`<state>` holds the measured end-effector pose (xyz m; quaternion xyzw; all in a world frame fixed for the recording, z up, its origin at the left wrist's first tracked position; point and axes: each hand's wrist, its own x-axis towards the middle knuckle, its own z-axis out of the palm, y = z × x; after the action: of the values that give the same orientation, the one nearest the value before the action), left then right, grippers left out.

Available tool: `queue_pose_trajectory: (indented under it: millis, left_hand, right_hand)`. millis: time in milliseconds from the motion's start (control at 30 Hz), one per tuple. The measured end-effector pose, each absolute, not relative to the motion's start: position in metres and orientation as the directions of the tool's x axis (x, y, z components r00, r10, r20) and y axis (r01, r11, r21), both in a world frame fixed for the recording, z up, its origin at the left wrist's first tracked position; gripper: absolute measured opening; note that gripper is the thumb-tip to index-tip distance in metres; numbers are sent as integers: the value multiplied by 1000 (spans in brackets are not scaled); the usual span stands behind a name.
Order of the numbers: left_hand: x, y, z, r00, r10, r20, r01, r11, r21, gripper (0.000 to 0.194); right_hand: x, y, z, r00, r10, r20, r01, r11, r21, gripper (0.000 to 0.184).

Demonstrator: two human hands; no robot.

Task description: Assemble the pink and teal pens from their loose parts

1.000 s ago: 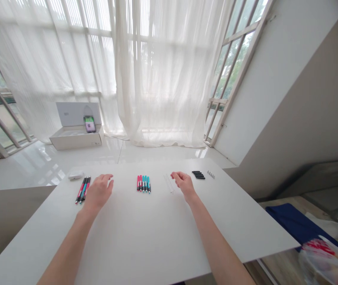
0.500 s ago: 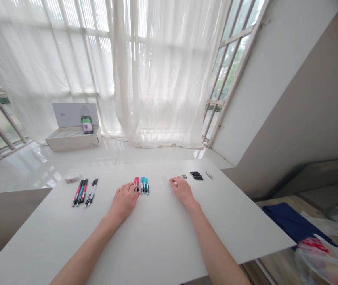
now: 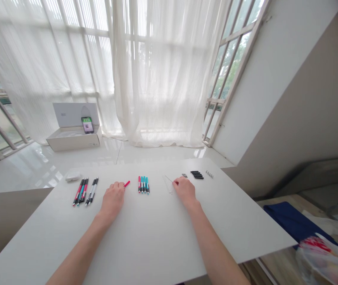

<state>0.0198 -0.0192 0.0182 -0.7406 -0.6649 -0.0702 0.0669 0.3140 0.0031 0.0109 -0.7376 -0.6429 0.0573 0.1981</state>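
My left hand is closed around a red pen barrel, whose end sticks out past the fingers. Between my hands lie one pink and several teal pen barrels in a row. My right hand pinches a thin pen refill, held slanting over other pale refills on the table. Just beyond that hand are small metal springs or tips, partly hidden. Black grip sleeves and small grey pieces lie farther right.
On the left of the white table lie several whole pens, two grey-white pens and a white case. An opened box with a phone stands on the sill. Blue cloth and a plastic bag are at right.
My left hand has taken a red barrel from the row and moved left with it. My right hand has picked up a refill and shifted slightly right.
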Motion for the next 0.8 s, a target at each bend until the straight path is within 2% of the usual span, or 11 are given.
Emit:
queue_pose_trajectory:
  millis: [100, 200, 267, 333, 400, 500, 567, 633, 700, 800]
  left_hand:
    - [19, -19, 13, 104, 977, 185, 994, -99, -35, 30]
    - [17, -19, 12, 68, 975, 210, 997, -73, 19, 33]
    - [16, -19, 16, 48, 968, 244, 986, -85, 145, 33]
    - [20, -20, 22, 43, 963, 267, 933, -134, 333, 30]
    - [30, -22, 31, 51, 964, 259, 834, -184, 520, 26]
    - [60, -27, 42, 95, 969, 227, 652, -233, 721, 23]
    - [87, -31, 44, 173, 960, 221, 475, -278, 835, 24]
    - [113, -36, 41, 316, 933, 172, 244, -255, 936, 31]
    - [133, -40, 35, 378, 916, 136, 60, -171, 983, 36]
    - [147, -43, 22, 357, 922, 150, -85, -128, 988, 38]
  right_hand:
    - [310, 6, 10, 237, 957, 167, 912, -160, -378, 21]
    - [310, 7, 9, 269, 947, 178, 890, -174, -421, 18]
    - [312, 7, 8, 278, 942, 190, 870, -163, -466, 15]
    - [315, 7, 8, 274, 937, 218, 793, -91, -603, 13]
    - [315, 8, 9, 264, 931, 252, 680, 6, -733, 14]
    - [314, 9, 11, 233, 937, 261, 503, 114, -857, 24]
    - [313, 10, 13, 213, 951, 224, 306, 153, -940, 32]
    - [312, 9, 16, 197, 965, 171, 104, 153, -983, 35]
    - [312, 8, 18, 195, 973, 127, -14, 133, -991, 31]
    - [311, 6, 23, 201, 975, 97, -121, 123, -985, 30]
